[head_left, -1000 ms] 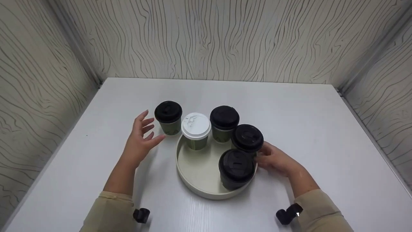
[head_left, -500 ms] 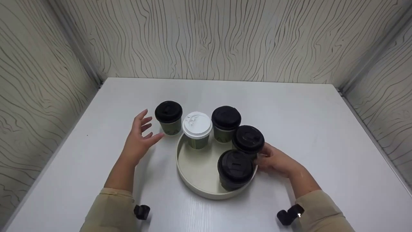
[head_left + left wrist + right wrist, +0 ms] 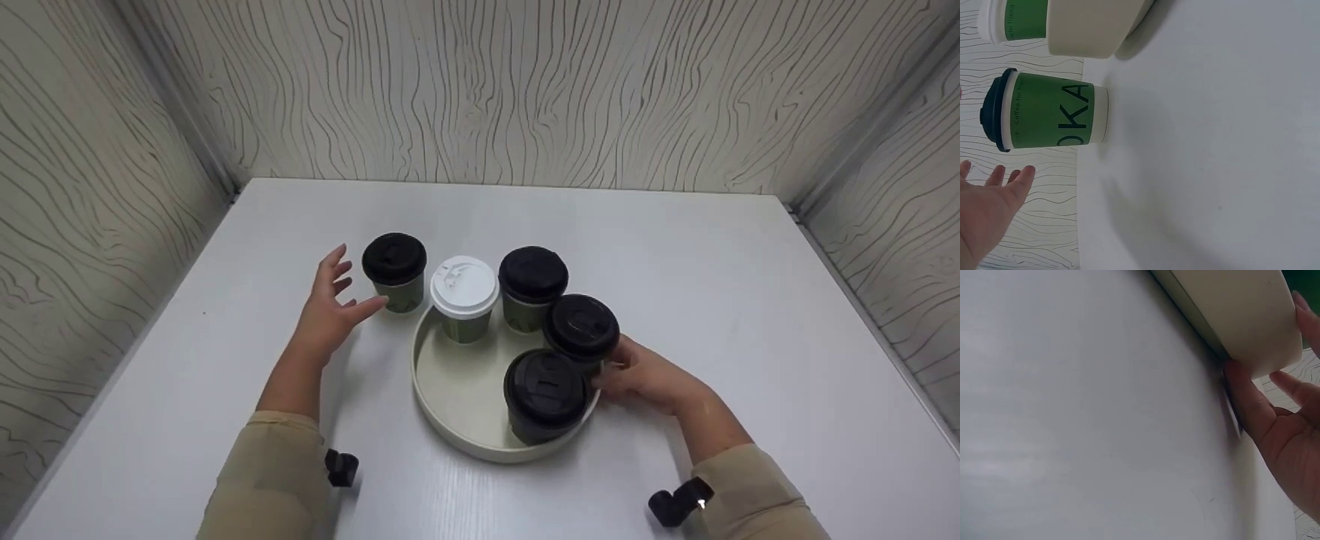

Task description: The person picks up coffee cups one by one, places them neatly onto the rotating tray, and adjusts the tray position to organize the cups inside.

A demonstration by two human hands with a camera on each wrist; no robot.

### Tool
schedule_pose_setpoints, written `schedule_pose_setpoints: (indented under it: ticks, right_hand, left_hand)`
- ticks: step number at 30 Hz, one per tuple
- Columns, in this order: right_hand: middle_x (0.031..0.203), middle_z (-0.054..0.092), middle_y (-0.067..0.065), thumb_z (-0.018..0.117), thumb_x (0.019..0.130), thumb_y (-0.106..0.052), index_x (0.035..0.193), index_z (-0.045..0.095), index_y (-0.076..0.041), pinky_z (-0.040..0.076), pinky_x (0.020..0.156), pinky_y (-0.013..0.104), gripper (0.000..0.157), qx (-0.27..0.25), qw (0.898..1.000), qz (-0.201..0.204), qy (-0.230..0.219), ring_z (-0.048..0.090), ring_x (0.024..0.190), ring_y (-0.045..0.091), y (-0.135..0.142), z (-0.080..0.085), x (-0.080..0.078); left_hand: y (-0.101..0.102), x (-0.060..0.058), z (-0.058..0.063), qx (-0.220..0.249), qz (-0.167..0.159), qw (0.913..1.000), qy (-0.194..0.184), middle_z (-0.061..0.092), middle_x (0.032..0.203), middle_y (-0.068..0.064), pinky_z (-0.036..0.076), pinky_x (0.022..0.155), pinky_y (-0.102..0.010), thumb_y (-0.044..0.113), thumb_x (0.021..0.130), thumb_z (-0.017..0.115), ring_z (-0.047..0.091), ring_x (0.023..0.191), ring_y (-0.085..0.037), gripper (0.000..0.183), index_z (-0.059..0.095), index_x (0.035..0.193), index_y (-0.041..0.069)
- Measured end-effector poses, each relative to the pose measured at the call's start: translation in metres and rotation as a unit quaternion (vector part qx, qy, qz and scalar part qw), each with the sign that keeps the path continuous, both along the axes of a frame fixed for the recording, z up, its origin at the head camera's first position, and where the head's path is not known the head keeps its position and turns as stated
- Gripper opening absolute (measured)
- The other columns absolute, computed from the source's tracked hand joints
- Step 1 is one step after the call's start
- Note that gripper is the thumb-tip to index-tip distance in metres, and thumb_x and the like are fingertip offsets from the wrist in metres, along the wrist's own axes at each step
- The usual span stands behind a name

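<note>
A round cream tray (image 3: 457, 435) with a raised rim stands on the white table. On it are a green paper cup with a white lid (image 3: 465, 287) and several black-lidded cups, one of them the front cup (image 3: 546, 394). My right hand (image 3: 651, 375) holds the tray's right side, thumb low on the wall and a finger near the rim in the right wrist view. Left of the tray, another green paper cup (image 3: 1053, 111) with a black lid stands upright on the table. Beside it, apart, is my left hand (image 3: 327, 311), fingers spread and nothing in them.
The white tabletop (image 3: 675, 255) runs back to a wood-grain patterned wall (image 3: 480, 90), with similar panels at both sides. A small black device (image 3: 342, 468) sits at the left sleeve, and another device (image 3: 679, 504) at the right one.
The cups on the tray have shifted clockwise: the white-lidded one rightward, the front one slightly left. My right hand has edged toward me; my left hand has moved slightly forward.
</note>
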State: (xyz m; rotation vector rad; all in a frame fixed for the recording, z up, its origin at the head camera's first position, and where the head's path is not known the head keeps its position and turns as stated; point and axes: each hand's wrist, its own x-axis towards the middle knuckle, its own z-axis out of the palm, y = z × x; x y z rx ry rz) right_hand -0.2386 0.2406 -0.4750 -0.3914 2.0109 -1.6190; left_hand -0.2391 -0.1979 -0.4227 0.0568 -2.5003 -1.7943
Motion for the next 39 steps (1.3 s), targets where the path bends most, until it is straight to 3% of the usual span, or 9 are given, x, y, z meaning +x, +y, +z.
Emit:
schedule_pose_setpoints:
  ticks: [8, 10, 15, 20, 23, 31, 35, 39]
  right_hand:
    - [0.142, 0.031, 0.011, 0.071, 0.072, -0.004, 0.142, 0.031, -0.017, 0.033, 0.097, 0.033, 0.081, -0.007, 1.000, 0.005, -0.005, 0.025, 0.127, 0.028, -0.001, -0.002, 0.001]
    - [0.141, 0.031, 0.013, 0.071, 0.073, -0.003, 0.142, 0.031, -0.017, 0.037, 0.092, 0.033, 0.081, -0.012, 1.000, 0.004, -0.011, 0.028, 0.123, 0.027, 0.000, -0.002, 0.002]
    - [0.129, 0.035, 0.016, 0.068, 0.075, -0.003, 0.141, 0.029, -0.013, 0.045, 0.069, 0.028, 0.077, -0.029, 0.999, 0.008, -0.028, 0.047, 0.094, 0.023, 0.000, -0.003, 0.004]
    - [0.121, 0.040, 0.015, 0.066, 0.077, -0.003, 0.139, 0.030, -0.011, 0.044, 0.062, 0.027, 0.072, -0.038, 0.999, 0.012, -0.025, 0.050, 0.082, 0.018, -0.001, -0.003, 0.005]
    - [0.120, 0.041, 0.015, 0.066, 0.077, -0.003, 0.139, 0.030, -0.011, 0.044, 0.063, 0.027, 0.072, -0.037, 0.999, 0.009, -0.028, 0.050, 0.081, 0.019, -0.001, -0.003, 0.006]
    - [0.132, 0.034, 0.018, 0.065, 0.078, -0.002, 0.142, 0.023, -0.009, 0.047, 0.071, 0.028, 0.077, -0.032, 0.999, 0.010, -0.022, 0.042, 0.107, 0.026, 0.000, -0.003, 0.007]
    - [0.141, 0.029, 0.016, 0.066, 0.078, -0.003, 0.144, 0.023, -0.013, 0.045, 0.082, 0.030, 0.080, -0.031, 0.999, 0.002, -0.032, 0.036, 0.116, 0.026, -0.001, -0.003, 0.007]
    - [0.141, 0.029, 0.014, 0.067, 0.077, -0.005, 0.144, 0.023, -0.016, 0.045, 0.080, 0.030, 0.081, -0.019, 0.999, -0.009, -0.038, 0.039, 0.111, 0.024, -0.001, -0.002, 0.007]
  left_hand:
    - [0.006, -0.018, -0.002, -0.027, 0.002, 0.9995, -0.016, 0.016, 0.150, -0.011, 0.030, 0.104, -0.044, 0.032, 0.073, 0.077, 0.021, 0.135, -0.029, 0.104, 0.004, 0.147, 0.027]
    - [0.006, -0.022, -0.002, -0.031, 0.001, 0.9993, -0.018, 0.015, 0.150, -0.011, 0.030, 0.104, -0.045, 0.032, 0.072, 0.077, 0.021, 0.135, -0.030, 0.105, 0.004, 0.147, 0.027]
    - [0.004, -0.028, -0.002, -0.045, -0.002, 0.9987, -0.025, 0.014, 0.151, -0.009, 0.029, 0.104, -0.047, 0.037, 0.070, 0.078, 0.019, 0.136, -0.030, 0.106, 0.005, 0.147, 0.030]
    - [0.004, -0.033, -0.004, -0.038, -0.007, 0.9988, -0.031, 0.014, 0.151, -0.008, 0.027, 0.105, -0.046, 0.040, 0.068, 0.079, 0.020, 0.136, -0.029, 0.108, 0.005, 0.146, 0.031]
    - [0.003, -0.036, -0.005, -0.026, -0.012, 0.9990, -0.034, 0.013, 0.152, -0.008, 0.026, 0.106, -0.045, 0.041, 0.068, 0.078, 0.021, 0.136, -0.027, 0.108, 0.004, 0.146, 0.032]
    - [0.007, -0.041, -0.009, -0.013, -0.019, 0.9991, -0.035, 0.018, 0.150, -0.009, 0.026, 0.105, -0.046, 0.038, 0.068, 0.079, 0.023, 0.134, -0.029, 0.107, 0.005, 0.146, 0.035]
    - [0.008, -0.042, -0.010, -0.012, -0.022, 0.9992, -0.030, 0.024, 0.147, -0.008, 0.024, 0.105, -0.049, 0.031, 0.072, 0.078, 0.024, 0.134, -0.030, 0.103, 0.006, 0.146, 0.032]
    - [0.007, -0.042, -0.011, -0.009, -0.026, 0.9994, -0.023, 0.027, 0.146, -0.008, 0.024, 0.105, -0.050, 0.027, 0.073, 0.078, 0.026, 0.133, -0.030, 0.098, 0.011, 0.145, 0.028]
